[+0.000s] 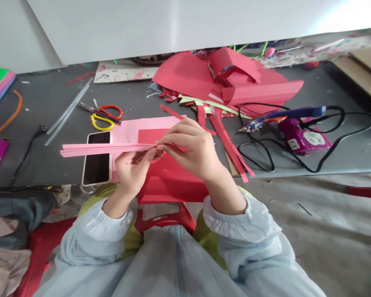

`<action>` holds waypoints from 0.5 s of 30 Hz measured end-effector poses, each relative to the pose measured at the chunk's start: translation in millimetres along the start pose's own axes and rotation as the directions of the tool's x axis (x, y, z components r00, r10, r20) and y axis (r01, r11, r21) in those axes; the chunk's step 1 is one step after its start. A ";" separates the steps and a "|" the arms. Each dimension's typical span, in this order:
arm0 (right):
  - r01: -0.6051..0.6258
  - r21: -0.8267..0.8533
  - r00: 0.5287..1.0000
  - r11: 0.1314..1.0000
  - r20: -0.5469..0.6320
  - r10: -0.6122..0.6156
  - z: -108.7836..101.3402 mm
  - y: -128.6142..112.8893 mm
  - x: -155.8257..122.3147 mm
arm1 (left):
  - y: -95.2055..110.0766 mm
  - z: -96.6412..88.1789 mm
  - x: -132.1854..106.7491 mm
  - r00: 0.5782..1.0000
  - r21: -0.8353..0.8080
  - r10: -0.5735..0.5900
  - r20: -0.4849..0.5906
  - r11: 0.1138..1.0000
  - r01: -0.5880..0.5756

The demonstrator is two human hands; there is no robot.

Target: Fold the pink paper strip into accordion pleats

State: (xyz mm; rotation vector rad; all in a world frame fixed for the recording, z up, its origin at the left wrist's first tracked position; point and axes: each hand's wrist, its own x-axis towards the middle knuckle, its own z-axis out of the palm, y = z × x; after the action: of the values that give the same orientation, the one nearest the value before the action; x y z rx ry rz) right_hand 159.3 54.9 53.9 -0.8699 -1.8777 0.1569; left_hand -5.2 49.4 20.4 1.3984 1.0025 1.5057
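Both hands pinch one end of a few long pink paper strips (105, 149) that stick out to the left, held level above the table edge. My left hand (132, 167) grips them from below with thumb and fingers closed. My right hand (190, 147) closes over the same end from above. Under the hands lies a red paper sheet (170, 181) on top of a pink sheet (132, 128). A smartphone (96, 159) with a dark screen lies just left of my left hand, partly under the strips.
Scissors with red and yellow handles (105, 115) lie behind the phone. A heap of red paper and cut strips (225, 86) fills the back middle. A blue glue gun (284, 114), black cable (327, 152) and purple socket (303, 138) sit at right.
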 end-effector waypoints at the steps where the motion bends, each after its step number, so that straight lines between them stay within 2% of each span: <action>1: 0.008 0.003 1.000 1.000 -0.006 -0.008 0.8 -0.4 0.0 | -0.1 -0.5 0.2 1.000 0.016 0.012 -0.009 1.000 -0.012; 6: 0.037 -0.019 0.998 0.999 -0.043 -0.038 6.1 -1.9 -0.4 | -1.8 -4.0 1.3 0.997 0.095 0.058 -0.047 0.994 -0.054; 11: 0.061 -0.066 0.996 0.996 -0.061 -0.065 8.5 -4.8 -0.3 | -1.8 -4.9 1.2 0.996 0.063 0.077 -0.033 0.995 -0.075; 15: 0.041 -0.038 0.998 0.998 -0.035 -0.043 4.5 -4.5 0.7 | 0.7 -4.5 2.6 0.997 0.039 0.070 -0.044 0.997 -0.068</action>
State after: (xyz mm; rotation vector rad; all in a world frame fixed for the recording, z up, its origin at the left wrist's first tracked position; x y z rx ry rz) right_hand 153.2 53.3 54.4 -0.8524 -1.8693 0.0804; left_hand -9.8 51.5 21.6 1.4441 1.0241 1.5825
